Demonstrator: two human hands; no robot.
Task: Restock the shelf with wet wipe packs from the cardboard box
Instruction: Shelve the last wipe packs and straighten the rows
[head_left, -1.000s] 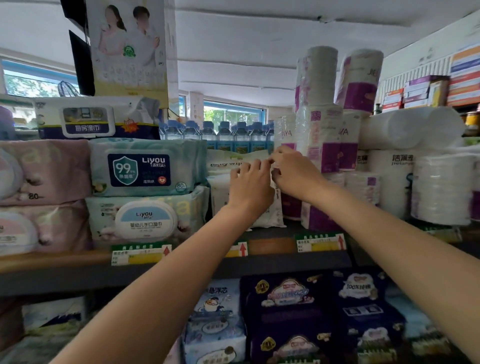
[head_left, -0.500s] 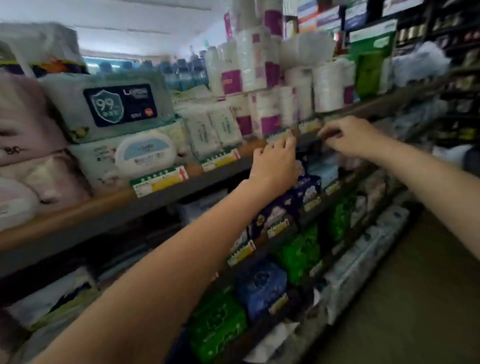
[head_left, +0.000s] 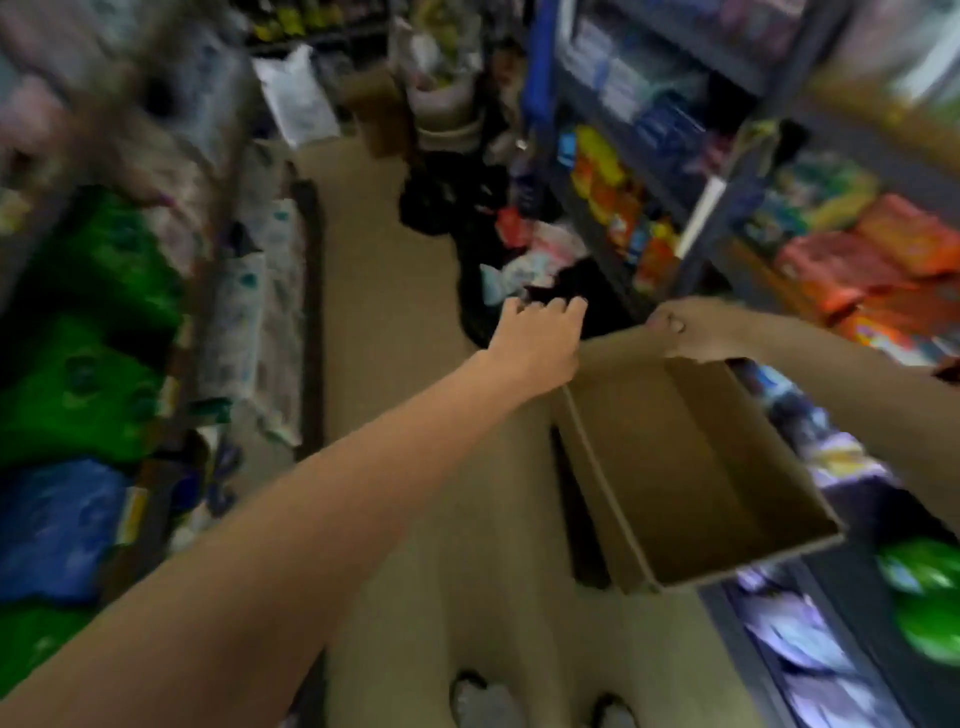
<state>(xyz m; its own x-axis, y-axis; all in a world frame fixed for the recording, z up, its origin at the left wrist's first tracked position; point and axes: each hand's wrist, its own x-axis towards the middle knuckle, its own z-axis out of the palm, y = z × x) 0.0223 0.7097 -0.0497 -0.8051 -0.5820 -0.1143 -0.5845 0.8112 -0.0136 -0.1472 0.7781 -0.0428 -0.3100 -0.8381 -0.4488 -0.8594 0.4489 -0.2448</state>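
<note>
A brown cardboard box (head_left: 613, 467) sits open-topped at the right of the aisle, and its inside shows only bare cardboard. My right hand (head_left: 691, 330) grips the box's far rim, fingers curled over the edge. My left hand (head_left: 540, 338) reaches out to the box's far left corner with loosely bent fingers; blur hides whether it touches the cardboard. No wet wipe pack is in either hand. The whole view is blurred by motion.
Shelves line both sides: green packs (head_left: 98, 374) and blue packs (head_left: 52, 525) on the left, orange bags (head_left: 852, 270) on the right. Black bags and loose goods (head_left: 493, 234) lie on the tan floor (head_left: 384, 291) further down the aisle. My shoes (head_left: 483, 701) show at the bottom.
My view swung from the wet wipe shelf down and along the aisle. Both hands left the shelf and dropped to the cardboard box; my right hand took hold of its rim.
</note>
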